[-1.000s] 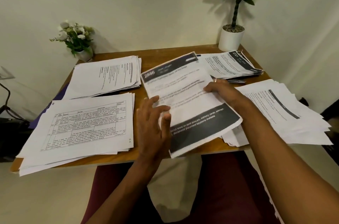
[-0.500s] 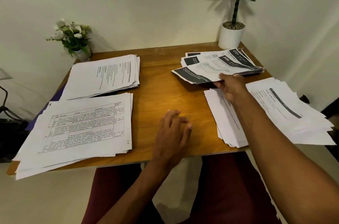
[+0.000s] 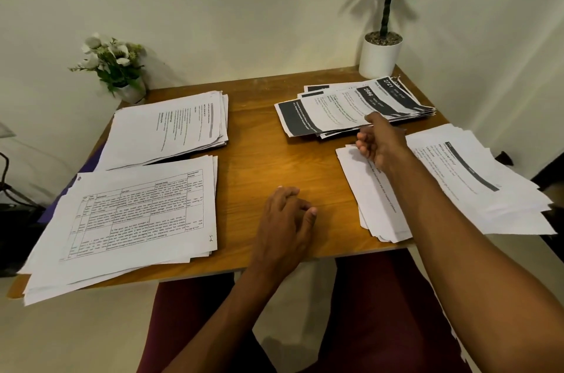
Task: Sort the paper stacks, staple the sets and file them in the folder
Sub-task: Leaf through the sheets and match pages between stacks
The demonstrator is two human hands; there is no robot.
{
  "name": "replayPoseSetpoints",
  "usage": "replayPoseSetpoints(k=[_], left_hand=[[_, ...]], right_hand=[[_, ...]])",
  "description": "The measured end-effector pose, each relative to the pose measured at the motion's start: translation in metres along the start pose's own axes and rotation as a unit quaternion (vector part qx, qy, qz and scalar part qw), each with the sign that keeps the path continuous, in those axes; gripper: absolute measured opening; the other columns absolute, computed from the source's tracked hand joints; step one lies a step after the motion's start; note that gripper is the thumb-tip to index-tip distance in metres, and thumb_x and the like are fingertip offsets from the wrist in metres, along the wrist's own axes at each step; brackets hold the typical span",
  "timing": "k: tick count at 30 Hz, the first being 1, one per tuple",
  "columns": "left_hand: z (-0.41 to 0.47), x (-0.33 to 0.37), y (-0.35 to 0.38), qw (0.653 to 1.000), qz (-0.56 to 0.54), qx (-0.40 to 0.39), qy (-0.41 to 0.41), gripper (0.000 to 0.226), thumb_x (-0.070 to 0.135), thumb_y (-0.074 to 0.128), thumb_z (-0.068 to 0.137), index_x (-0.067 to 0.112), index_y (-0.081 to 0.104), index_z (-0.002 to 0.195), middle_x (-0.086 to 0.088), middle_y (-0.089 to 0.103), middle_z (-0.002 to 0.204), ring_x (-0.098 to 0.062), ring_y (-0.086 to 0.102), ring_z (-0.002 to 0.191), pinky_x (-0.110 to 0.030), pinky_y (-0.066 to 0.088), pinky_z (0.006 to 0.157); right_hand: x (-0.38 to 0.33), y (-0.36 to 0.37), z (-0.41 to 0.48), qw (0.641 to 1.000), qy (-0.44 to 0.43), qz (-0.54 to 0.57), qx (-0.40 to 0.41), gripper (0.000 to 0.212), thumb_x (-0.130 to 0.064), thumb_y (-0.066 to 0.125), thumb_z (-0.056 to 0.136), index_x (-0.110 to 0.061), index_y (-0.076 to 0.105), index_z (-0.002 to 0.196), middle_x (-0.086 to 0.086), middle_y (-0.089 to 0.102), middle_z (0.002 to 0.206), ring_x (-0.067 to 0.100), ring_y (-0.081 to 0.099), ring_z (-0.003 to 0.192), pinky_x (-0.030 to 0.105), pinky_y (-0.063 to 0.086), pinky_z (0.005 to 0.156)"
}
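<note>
Sorting looks well on: white paper stacks (image 3: pixel 131 214) lie apart on the wooden worktop (image 3: pixel 268 159). Right hand (image 3: pixel 380 143) loosely curled, empty, thumb at the dark-banded stack (image 3: pixel 345 110). Left hand (image 3: pixel 283 223) relaxed on wood. Purple folder (image 3: pixel 55 207) under left stacks. Stapling and filing seemingly unstarted.

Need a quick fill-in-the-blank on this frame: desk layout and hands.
1. The left hand rests on the bare ___, holding nothing.
2. The sheet numbered 2886 lies in the far-___ stack.
3. The gridded stack lies at the near-___ corner.
4. The flowers stand at the far-___ corner.
Missing: table; right; left; left.
</note>
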State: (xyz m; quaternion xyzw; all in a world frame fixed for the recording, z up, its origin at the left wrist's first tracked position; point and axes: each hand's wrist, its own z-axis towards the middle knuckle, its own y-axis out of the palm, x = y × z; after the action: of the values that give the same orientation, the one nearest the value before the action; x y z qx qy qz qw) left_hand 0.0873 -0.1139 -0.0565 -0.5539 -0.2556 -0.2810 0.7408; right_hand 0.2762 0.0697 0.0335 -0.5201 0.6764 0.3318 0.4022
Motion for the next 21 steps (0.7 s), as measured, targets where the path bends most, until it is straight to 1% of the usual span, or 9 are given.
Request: replayPoseSetpoints(k=[6, 8, 10, 12, 13, 15, 17, 19, 21], left_hand=[[0.001, -0.001, 0.003, 1.0, 0.01, -0.004, 0.012, 0.044, 0.059, 0.041, 0.097, 0.025, 0.066, 0.109, 0.004, 0.051, 0.142, -0.014, 0.035, 0.142, -0.034, 0.036, 0.112], [0.005, 0.002, 0.004, 1.0, 0.017, 0.002, 0.022, 0.035, 0.052, 0.048, 0.097, 0.023, 0.067, 0.106, 0.002, 0.056, 0.136, -0.009, 0.039, 0.133, -0.032, 0.038, 0.109], [0.014, 0.012, 0.007, 0.999, 0.007, 0.007, 0.036, 0.019, 0.036, 0.06, 0.096, 0.02, 0.068, 0.103, 0.0, 0.06, 0.125, -0.005, 0.044, 0.117, -0.033, 0.045, 0.1], [0.025, 0.029, 0.012, 0.999, 0.003, 0.008, 0.047, 0.01, 0.025, 0.065, 0.094, 0.019, 0.069, 0.102, -0.001, 0.062, 0.118, -0.01, 0.051, 0.108, -0.038, 0.05, 0.092], [0.031, 0.039, 0.014, 0.999, 0.004, 0.003, 0.048, 0.011, 0.024, 0.065, 0.093, 0.02, 0.069, 0.102, 0.0, 0.062, 0.117, -0.012, 0.052, 0.107, -0.039, 0.051, 0.09], [0.043, 0.064, 0.021, 0.998, 0.022, -0.034, 0.057, 0.018, 0.033, 0.066, 0.093, 0.024, 0.068, 0.108, 0.003, 0.06, 0.125, -0.013, 0.051, 0.113, -0.038, 0.051, 0.094], [0.053, 0.09, 0.028, 0.989, 0.061, -0.109, 0.077, 0.037, 0.053, 0.065, 0.091, 0.029, 0.065, 0.12, 0.006, 0.052, 0.142, -0.013, 0.044, 0.129, -0.034, 0.045, 0.105], [0.057, 0.113, 0.036, 0.972, 0.078, -0.195, 0.105, 0.062, 0.071, 0.063, 0.083, 0.036, 0.056, 0.133, 0.008, 0.037, 0.157, -0.015, 0.032, 0.142, -0.04, 0.036, 0.112], [0.052, 0.129, 0.049, 0.952, 0.095, -0.268, 0.117, 0.079, 0.077, 0.063, 0.078, 0.04, 0.043, 0.144, 0.009, 0.022, 0.164, -0.017, 0.02, 0.15, -0.047, 0.029, 0.119]], right_hand=[[0.009, -0.01, -0.011, 0.994, -0.077, -0.035, 0.065, 0.012, -0.03, 0.065, 0.093, -0.019, 0.065, 0.09, 0.0, 0.063, 0.079, 0.009, 0.051, 0.061, 0.021, 0.039, 0.051], [0.014, -0.019, -0.017, 0.99, -0.095, -0.047, 0.088, 0.011, -0.033, 0.065, 0.093, -0.022, 0.065, 0.094, 0.0, 0.066, 0.085, 0.01, 0.053, 0.068, 0.022, 0.041, 0.055], [0.018, -0.032, -0.023, 0.986, -0.099, -0.083, 0.108, 0.012, -0.035, 0.064, 0.094, -0.024, 0.066, 0.097, -0.002, 0.069, 0.091, 0.01, 0.059, 0.075, 0.024, 0.044, 0.061], [0.023, -0.048, -0.029, 0.982, -0.108, -0.106, 0.111, 0.012, -0.035, 0.064, 0.094, -0.024, 0.065, 0.089, -0.002, 0.07, 0.092, 0.011, 0.062, 0.08, 0.024, 0.046, 0.066], [0.026, -0.055, -0.032, 0.98, -0.122, -0.113, 0.11, 0.012, -0.033, 0.064, 0.095, -0.025, 0.065, 0.087, -0.003, 0.07, 0.092, 0.011, 0.063, 0.083, 0.024, 0.047, 0.068], [0.031, -0.074, -0.036, 0.971, -0.162, -0.123, 0.124, 0.009, -0.03, 0.064, 0.095, -0.024, 0.068, 0.09, -0.007, 0.07, 0.093, 0.01, 0.064, 0.09, 0.023, 0.048, 0.071], [0.034, -0.095, -0.039, 0.952, -0.207, -0.149, 0.167, 0.011, -0.028, 0.063, 0.094, -0.023, 0.072, 0.098, -0.008, 0.071, 0.099, 0.013, 0.065, 0.098, 0.024, 0.048, 0.076], [0.04, -0.119, -0.033, 0.911, -0.242, -0.221, 0.249, 0.016, -0.026, 0.066, 0.092, -0.024, 0.073, 0.106, -0.003, 0.068, 0.119, 0.019, 0.059, 0.116, 0.032, 0.042, 0.094], [0.046, -0.149, -0.024, 0.864, -0.238, -0.318, 0.31, 0.033, -0.026, 0.07, 0.086, -0.026, 0.068, 0.12, 0.002, 0.054, 0.139, 0.027, 0.042, 0.134, 0.045, 0.027, 0.109]])
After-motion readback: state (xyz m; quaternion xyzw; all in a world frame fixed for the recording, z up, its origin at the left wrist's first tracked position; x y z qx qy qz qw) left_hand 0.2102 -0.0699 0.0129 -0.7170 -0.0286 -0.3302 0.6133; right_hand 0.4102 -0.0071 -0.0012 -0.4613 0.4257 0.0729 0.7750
